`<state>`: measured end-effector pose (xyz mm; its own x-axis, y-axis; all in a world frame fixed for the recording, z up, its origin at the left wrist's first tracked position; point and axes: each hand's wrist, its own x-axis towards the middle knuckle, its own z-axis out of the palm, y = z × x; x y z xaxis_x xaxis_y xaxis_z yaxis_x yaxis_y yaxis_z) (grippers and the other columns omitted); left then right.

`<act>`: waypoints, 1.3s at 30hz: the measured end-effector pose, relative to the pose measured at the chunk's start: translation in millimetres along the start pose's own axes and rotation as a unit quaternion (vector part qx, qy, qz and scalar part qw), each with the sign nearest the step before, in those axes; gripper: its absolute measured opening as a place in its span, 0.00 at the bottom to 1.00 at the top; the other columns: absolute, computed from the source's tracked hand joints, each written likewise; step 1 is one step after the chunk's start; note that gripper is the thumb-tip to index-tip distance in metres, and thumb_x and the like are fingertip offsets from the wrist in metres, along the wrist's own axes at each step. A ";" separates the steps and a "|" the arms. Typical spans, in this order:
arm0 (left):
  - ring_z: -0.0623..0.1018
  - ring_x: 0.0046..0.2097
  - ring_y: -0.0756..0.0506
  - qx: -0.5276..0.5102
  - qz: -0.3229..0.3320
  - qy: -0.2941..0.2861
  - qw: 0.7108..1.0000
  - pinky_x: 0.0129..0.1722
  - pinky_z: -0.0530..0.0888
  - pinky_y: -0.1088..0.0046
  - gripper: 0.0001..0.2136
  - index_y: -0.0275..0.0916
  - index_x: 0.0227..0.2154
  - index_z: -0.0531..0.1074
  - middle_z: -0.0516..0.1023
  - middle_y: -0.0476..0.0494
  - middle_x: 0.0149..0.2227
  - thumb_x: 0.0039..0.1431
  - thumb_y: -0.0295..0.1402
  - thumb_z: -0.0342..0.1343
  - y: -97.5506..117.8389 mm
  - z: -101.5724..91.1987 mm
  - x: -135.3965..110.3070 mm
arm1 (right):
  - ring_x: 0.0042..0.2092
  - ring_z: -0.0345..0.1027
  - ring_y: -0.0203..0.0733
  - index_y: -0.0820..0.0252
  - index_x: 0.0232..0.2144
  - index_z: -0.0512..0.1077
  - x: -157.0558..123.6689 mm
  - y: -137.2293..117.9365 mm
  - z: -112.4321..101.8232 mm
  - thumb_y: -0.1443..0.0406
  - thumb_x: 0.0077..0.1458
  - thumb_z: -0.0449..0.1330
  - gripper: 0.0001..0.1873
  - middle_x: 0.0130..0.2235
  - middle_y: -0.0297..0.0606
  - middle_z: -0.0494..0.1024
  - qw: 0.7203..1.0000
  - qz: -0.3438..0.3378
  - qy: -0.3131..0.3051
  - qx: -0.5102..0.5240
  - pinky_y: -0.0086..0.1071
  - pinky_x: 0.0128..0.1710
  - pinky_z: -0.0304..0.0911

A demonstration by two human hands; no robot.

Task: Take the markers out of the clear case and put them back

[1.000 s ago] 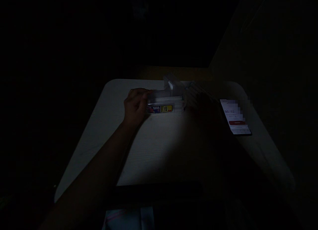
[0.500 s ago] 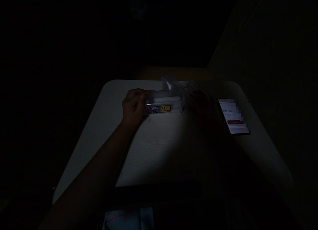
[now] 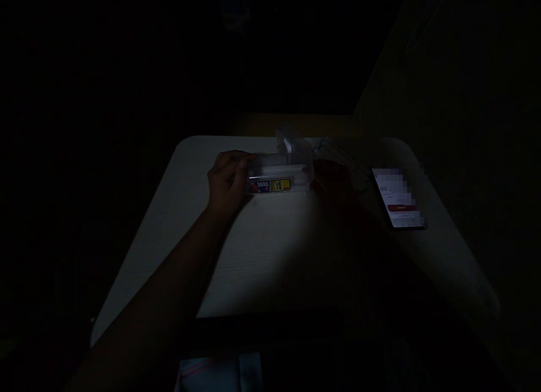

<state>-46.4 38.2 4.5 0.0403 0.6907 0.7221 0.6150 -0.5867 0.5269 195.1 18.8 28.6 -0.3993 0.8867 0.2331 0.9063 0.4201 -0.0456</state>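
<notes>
A clear plastic case (image 3: 276, 180) with a dark and yellow label lies on its side on the white table. Long pale sticks show through its wall, too dim to identify further. My left hand (image 3: 228, 175) is closed around the case's left end, thumb toward me. At the right end a clear flap or lid (image 3: 289, 144) stands raised. My right hand (image 3: 333, 180) is in deep shadow right beside that end; its fingers are too dark to make out. Just behind it lie a few slim pale sticks (image 3: 338, 149).
A lit phone (image 3: 397, 199) lies on the right side of the white table (image 3: 253, 256), its screen partly blurred out. A light cloth-like patch (image 3: 220, 372) shows at the bottom. The surroundings are almost black.
My right hand has drawn left, closer to the case's right end, so more of the sticks behind it show. The left hand and the case have stayed put.
</notes>
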 end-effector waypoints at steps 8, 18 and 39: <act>0.73 0.42 0.49 -0.012 0.023 0.014 1.000 0.44 0.71 0.68 0.15 0.43 0.37 0.74 0.74 0.46 0.38 0.62 0.40 0.43 -0.4 0.1 -0.1 | 0.48 0.62 0.49 0.59 0.42 0.71 2.4 4.0 -2.7 0.62 0.57 0.48 0.16 0.46 0.47 0.73 0.999 0.029 -0.009 0.017 0.42 0.47 0.52; 0.73 0.42 0.48 -0.001 0.012 0.005 1.000 0.44 0.71 0.67 0.15 0.43 0.37 0.73 0.74 0.46 0.38 0.62 0.41 0.42 0.0 0.3 -0.1 | 0.48 0.64 0.50 0.59 0.43 0.71 -0.5 2.1 -9.0 0.64 0.58 0.46 0.17 0.46 0.46 0.73 0.999 0.007 -0.043 0.000 0.43 0.45 0.52; 0.73 0.42 0.49 -0.006 0.022 0.009 1.000 0.43 0.71 0.69 0.15 0.43 0.38 0.73 0.74 0.47 0.39 0.62 0.40 0.42 -1.6 0.2 0.1 | 0.52 0.64 0.50 0.59 0.48 0.70 -10.9 40.9 -18.3 0.66 0.57 0.47 0.19 0.50 0.45 0.72 0.998 0.046 -0.012 0.032 0.45 0.50 0.55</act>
<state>-47.1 39.3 3.6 0.0527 0.6569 0.7521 0.6041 -0.6207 0.4998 239.1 22.8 42.0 -0.3184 0.9261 0.2024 0.9288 0.3475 -0.1288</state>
